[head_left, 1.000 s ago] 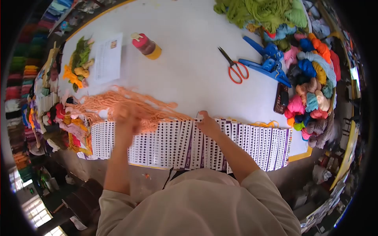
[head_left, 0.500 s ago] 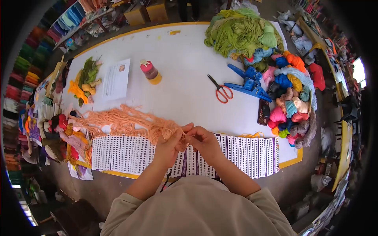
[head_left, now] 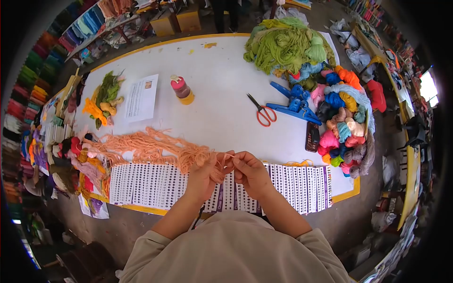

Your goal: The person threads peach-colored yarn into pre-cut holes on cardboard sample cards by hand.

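A long bundle of peach yarn (head_left: 151, 146) lies across the near left of the white table. My left hand (head_left: 202, 178) is closed round the bundle's right end, with loops showing beside its fingers. Just to its right, my right hand (head_left: 251, 173) pinches a thin peach strand that runs across from the left fingers. Under both hands lies a row of white cards with dark holes (head_left: 146, 181), some with purple strips.
Red-handled scissors (head_left: 265, 115), a blue tool (head_left: 297, 104) and a dark phone (head_left: 312, 137) lie right of centre. Beyond are green yarn (head_left: 288, 47) and coloured skeins (head_left: 349, 101). A bottle (head_left: 181, 89) and a paper sheet (head_left: 141, 98) are further left.
My right hand has moved slightly right and its fingers have closed more tightly, with the strand now stretched between the hands. My left hand keeps its hold on the bundle.
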Tool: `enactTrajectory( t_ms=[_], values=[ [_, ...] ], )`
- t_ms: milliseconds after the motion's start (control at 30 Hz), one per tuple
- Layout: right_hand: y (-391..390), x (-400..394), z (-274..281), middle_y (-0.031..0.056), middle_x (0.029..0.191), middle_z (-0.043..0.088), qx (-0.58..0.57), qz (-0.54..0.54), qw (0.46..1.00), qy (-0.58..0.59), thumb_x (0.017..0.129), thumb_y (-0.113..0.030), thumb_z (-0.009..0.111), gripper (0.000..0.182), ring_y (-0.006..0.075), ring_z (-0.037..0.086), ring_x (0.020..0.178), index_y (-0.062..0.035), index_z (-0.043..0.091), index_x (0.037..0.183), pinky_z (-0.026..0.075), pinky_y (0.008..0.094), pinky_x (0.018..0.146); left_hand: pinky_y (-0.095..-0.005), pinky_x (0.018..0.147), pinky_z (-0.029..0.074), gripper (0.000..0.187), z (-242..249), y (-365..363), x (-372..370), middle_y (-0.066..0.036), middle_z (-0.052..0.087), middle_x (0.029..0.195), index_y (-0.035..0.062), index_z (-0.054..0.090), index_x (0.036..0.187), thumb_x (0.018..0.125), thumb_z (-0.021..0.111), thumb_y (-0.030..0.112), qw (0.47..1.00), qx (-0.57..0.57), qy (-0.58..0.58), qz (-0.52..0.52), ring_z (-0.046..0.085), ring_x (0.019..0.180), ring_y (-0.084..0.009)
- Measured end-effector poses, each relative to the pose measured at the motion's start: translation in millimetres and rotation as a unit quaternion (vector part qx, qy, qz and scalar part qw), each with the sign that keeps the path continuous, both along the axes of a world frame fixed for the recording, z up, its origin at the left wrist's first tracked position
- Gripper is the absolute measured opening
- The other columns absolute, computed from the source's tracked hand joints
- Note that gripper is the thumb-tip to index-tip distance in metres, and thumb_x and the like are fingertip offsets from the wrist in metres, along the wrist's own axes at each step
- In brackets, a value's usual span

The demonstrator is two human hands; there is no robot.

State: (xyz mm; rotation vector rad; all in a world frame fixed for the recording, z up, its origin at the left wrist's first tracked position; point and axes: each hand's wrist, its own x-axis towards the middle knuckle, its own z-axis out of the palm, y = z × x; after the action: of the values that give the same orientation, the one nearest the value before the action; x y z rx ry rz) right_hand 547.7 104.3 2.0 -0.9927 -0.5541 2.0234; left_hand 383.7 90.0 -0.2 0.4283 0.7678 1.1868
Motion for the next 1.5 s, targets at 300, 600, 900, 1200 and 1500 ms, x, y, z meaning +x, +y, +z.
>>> enactTrajectory(
  t_ms=[300,600,900,1200,1500],
  values=[
    [-4,-5,8,-0.0028,0.083,0.062,0.062,0.003,0.992,-0.112,0.09,-0.016,0.066,0.01,0.003,0.051,0.07,-0.0071,0.064,0.096,0.039,0.0187,0.059,-0.0322,0.095,0.045,0.03,-4,1,8,-0.015,0.061,0.12,-0.0013,0.063,0.11,0.097,0.054,0.024,0.999,0.038,-0.016,-0.017,0.057,0.112,-0.0202],
    [-3,-1,5,-0.003,0.084,0.062,0.076,0.003,0.994,-0.081,0.09,-0.015,0.066,0.01,0.0037,0.052,0.074,-0.0065,0.065,0.095,0.041,0.02,0.063,-0.0229,0.073,0.046,0.023,0,5,12,-0.015,0.065,0.112,-0.0016,0.066,0.103,0.095,0.058,0.018,0.999,0.006,0.021,-0.024,0.058,0.087,-0.0093],
    [-1,6,19,-0.0032,0.081,0.059,0.03,0.029,0.999,0.0,0.092,-0.016,0.062,0.008,0.0049,0.051,0.068,-0.0086,0.061,0.093,0.043,0.0218,0.06,-0.0235,0.07,0.048,0.023,16,11,22,-0.013,0.068,0.098,-0.0025,0.066,0.095,0.097,0.052,0.015,0.997,-0.002,0.044,0.062,0.061,0.076,-0.0108],
    [-1,178,-68,0.0116,0.114,0.063,0.08,-0.339,0.92,-0.18,0.095,-0.019,0.054,0.008,0.0208,0.059,0.106,-0.0121,0.057,0.092,0.046,0.0352,0.092,-0.0162,0.037,0.025,0.012,-57,39,-193,0.003,0.043,0.059,0.0047,0.057,0.081,0.09,0.052,0.009,0.978,-0.172,-0.041,0.115,0.029,0.044,-0.0031],
    [-83,504,-127,-0.0012,0.076,0.055,-0.022,-0.527,0.72,-0.451,0.085,-0.011,0.057,0.004,0.0101,0.052,0.062,-0.0116,0.058,0.081,0.043,0.0269,0.054,-0.0197,0.038,0.025,0.028,-97,-1,-451,0.002,0.039,0.061,0.007,0.048,0.079,0.101,0.039,0.021,0.891,-0.203,0.037,0.404,0.032,0.046,-0.0056]
  ],
)
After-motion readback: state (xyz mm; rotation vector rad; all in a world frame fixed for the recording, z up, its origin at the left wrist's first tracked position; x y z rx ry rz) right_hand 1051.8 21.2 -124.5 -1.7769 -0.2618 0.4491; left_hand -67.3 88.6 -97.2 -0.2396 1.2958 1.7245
